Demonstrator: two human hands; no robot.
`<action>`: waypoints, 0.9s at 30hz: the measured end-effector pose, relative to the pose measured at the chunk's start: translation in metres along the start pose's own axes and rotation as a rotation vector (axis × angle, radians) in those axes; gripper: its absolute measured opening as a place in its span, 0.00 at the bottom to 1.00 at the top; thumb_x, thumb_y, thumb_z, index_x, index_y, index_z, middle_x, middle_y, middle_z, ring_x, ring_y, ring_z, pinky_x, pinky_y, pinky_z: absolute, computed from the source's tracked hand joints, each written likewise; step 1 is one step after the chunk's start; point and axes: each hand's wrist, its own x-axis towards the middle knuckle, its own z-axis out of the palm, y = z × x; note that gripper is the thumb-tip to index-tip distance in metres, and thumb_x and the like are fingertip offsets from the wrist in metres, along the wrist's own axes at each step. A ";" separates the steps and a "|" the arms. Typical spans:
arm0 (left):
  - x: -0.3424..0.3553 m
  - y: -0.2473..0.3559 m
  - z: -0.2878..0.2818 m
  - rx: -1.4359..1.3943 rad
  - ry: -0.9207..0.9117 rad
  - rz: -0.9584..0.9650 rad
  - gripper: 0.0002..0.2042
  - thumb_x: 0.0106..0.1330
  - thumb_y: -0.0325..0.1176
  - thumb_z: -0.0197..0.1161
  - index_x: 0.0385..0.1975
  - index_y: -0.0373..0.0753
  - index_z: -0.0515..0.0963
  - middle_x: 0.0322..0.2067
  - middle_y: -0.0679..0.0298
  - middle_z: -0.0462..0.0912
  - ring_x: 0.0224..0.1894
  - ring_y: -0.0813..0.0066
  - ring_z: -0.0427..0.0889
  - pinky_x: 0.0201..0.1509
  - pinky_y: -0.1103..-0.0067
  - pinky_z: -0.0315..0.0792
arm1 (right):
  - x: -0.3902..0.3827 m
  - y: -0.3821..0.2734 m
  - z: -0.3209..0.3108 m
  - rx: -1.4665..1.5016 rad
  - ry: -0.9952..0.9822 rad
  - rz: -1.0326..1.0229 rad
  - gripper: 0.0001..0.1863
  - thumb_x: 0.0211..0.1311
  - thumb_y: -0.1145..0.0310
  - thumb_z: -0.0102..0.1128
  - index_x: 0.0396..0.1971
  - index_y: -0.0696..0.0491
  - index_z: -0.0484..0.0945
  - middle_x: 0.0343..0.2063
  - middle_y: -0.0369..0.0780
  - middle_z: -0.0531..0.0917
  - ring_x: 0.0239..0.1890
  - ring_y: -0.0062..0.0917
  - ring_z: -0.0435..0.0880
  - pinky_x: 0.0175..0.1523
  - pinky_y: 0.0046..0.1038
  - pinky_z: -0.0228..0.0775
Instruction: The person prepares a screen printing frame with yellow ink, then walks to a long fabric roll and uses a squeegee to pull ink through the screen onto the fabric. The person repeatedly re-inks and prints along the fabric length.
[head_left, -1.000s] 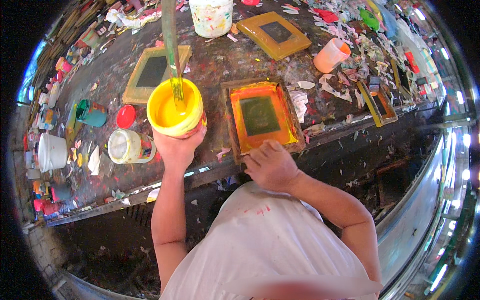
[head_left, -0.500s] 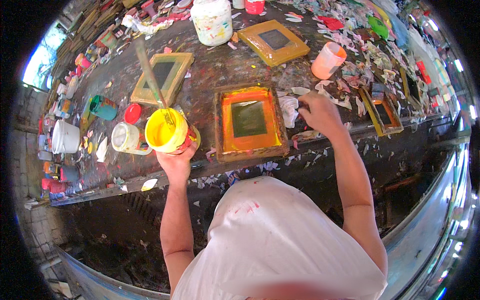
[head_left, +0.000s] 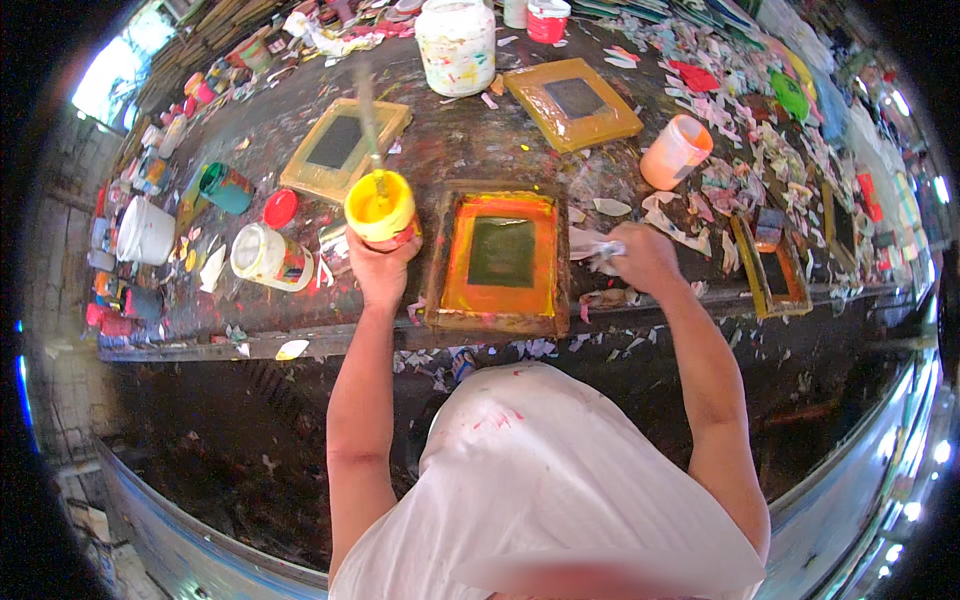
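My left hand [head_left: 381,272] is wrapped round a jar of yellow paint [head_left: 384,228], held upright at the left side of a wooden screen-printing frame. A long thin stick [head_left: 369,120] leans up out of the jar, its lower end in the paint. The printing frame [head_left: 500,303] lies flat in front of me, orange and yellow paint smeared round its dark middle panel. At the frame's right side my right hand [head_left: 645,258] has its fingers closed on a crumpled white rag [head_left: 590,244].
Left of the jar are a white-rimmed jar [head_left: 262,262], a red lid [head_left: 281,208] and a green jar [head_left: 227,188]. Two more frames [head_left: 345,148] and a white bucket [head_left: 456,55] stand farther back. An orange jar [head_left: 674,155] and paper scraps lie right. The table edge [head_left: 230,346] runs near me.
My left hand has carried the yellow paint jar rightward and away from the white-rimmed jar, closer to the frame. My right hand has closed on the rag and shifted it slightly. The view has shifted too.
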 end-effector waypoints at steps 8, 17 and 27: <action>-0.050 0.002 -0.023 0.334 0.149 -0.138 0.47 0.62 0.30 0.93 0.78 0.30 0.71 0.68 0.51 0.82 0.65 0.59 0.84 0.71 0.65 0.81 | 0.012 0.022 -0.054 -0.124 0.452 0.096 0.20 0.60 0.75 0.80 0.54 0.51 0.92 0.53 0.44 0.95 0.60 0.47 0.92 0.67 0.47 0.82; -0.065 0.054 0.010 0.269 -0.518 -0.357 0.30 0.82 0.45 0.77 0.70 0.24 0.82 0.53 0.49 0.94 0.55 0.70 0.90 0.64 0.71 0.82 | 0.030 -0.005 -0.060 -0.052 0.656 -0.091 0.21 0.58 0.76 0.82 0.53 0.49 0.92 0.51 0.42 0.94 0.58 0.45 0.92 0.66 0.46 0.83; -0.072 0.076 0.060 0.117 -0.420 -0.102 0.37 0.80 0.25 0.76 0.85 0.28 0.67 0.66 0.48 0.90 0.66 0.62 0.91 0.74 0.65 0.82 | -0.005 0.001 -0.138 0.140 0.963 -0.006 0.23 0.64 0.81 0.78 0.59 0.53 0.91 0.56 0.42 0.94 0.59 0.33 0.93 0.70 0.39 0.83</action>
